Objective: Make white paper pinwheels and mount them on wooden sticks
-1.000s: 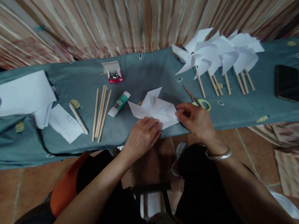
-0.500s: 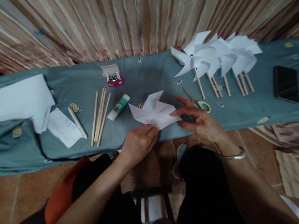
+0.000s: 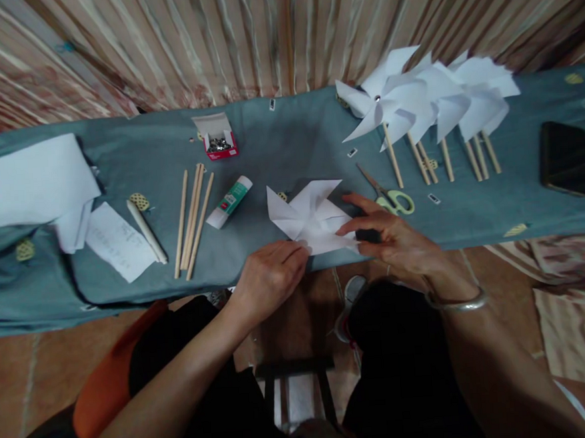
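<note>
A white paper pinwheel [image 3: 313,212] without a stick lies near the front edge of the cloth-covered table, its blades folded around the middle. My left hand [image 3: 275,273] is closed, pinching the near left edge of the paper between thumb and fingers. At the opposite side, my right hand [image 3: 391,235] has its fingers spread, with fingertips touching the right blade. Just beyond that hand lie scissors [image 3: 395,202] with light green handles. A glue stick [image 3: 230,202] rests to the left of the pinwheel.
Several pinwheels on sticks [image 3: 414,100] overlap at the back right, with a dark phone [image 3: 563,158] beyond. Left are wooden sticks [image 3: 192,222], a red box of metal pins [image 3: 220,146], a rolled paper tube [image 3: 146,230], a written note [image 3: 120,243] and white sheets [image 3: 34,180].
The pinwheel has turned slightly and shifted a little to the right between my hands. Both hands stay at its edges. The whole view has tilted slightly.
</note>
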Motion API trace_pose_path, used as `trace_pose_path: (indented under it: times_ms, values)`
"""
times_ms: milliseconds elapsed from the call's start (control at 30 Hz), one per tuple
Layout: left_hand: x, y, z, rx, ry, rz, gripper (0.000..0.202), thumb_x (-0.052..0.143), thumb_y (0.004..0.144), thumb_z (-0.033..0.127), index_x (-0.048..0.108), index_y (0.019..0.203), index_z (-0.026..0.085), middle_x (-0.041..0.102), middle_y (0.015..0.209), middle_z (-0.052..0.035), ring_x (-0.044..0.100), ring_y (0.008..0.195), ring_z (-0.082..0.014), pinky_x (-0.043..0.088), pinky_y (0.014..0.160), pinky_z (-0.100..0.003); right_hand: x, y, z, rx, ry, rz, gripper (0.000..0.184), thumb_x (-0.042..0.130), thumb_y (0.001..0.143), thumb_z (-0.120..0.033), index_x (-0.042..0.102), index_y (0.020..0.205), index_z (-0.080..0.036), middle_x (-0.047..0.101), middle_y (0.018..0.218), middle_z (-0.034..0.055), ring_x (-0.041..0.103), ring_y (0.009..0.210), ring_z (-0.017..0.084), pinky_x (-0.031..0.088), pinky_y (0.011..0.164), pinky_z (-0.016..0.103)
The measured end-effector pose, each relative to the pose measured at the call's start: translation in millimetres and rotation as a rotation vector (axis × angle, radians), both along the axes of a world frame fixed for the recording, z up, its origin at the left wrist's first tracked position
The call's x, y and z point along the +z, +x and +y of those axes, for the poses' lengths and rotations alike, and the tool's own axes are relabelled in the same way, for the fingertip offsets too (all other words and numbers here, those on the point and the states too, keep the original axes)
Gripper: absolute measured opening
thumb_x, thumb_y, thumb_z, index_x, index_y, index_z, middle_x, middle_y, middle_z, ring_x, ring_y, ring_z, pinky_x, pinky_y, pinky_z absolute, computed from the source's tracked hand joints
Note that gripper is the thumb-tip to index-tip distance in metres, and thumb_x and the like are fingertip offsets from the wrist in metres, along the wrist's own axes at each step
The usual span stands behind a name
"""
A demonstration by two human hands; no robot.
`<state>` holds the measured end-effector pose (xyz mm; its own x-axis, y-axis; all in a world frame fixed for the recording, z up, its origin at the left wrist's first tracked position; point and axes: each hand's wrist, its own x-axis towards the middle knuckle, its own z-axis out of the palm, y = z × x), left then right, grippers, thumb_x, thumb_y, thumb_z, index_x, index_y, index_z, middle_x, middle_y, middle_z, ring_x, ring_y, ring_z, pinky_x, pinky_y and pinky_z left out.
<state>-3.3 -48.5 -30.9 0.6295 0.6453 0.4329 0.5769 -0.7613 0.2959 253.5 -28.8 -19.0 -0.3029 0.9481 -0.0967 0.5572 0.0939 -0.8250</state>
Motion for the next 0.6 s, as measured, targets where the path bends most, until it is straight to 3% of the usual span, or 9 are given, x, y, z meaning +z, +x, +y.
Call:
trace_pose_path:
  times_ms: [167,333,600]
  values:
    - [0.1,0,0,0.015,-0.023,-0.012,0.014,0.055,0.092,0.016,0.067,0.098,0.012,0.074,0.097,-0.0101,0.071,0.084,-0.0183,0.06,0.075,-0.031,7.0,1,0,-0.024,0.003,0.071,0.028,0.071,0.072,-0.018,0.077,0.096,-0.031,0.051,0.148,0.0002,0.042,0.14,0.03,0.037,0.112,0.052]
    - [-1.1,1,-1,0.011,-0.018,-0.019,0.013,0.055,0.092,0.016,0.067,0.097,0.012,0.074,0.096,-0.0094,0.07,0.084,-0.0185,0.059,0.075,-0.03,4.9,-9,2,-0.081,-0.008,0.155,0.011,0.078,0.072,-0.032,0.079,0.083,-0.029,0.053,0.146,-0.0002,0.051,0.133,0.029,0.044,0.108,0.046]
    - [-4.0,0,-2,0.007,-0.046,-0.047,0.014,0.055,0.092,0.015,0.066,0.099,0.012,0.074,0.098,-0.0099,0.071,0.086,-0.0185,0.06,0.076,-0.031,16.8,-14,3,-0.097,-0.024,0.174,0.016,0.065,0.085,-0.036,0.079,0.089,-0.03,0.059,0.14,0.0003,0.044,0.139,0.026,0.035,0.115,0.048]
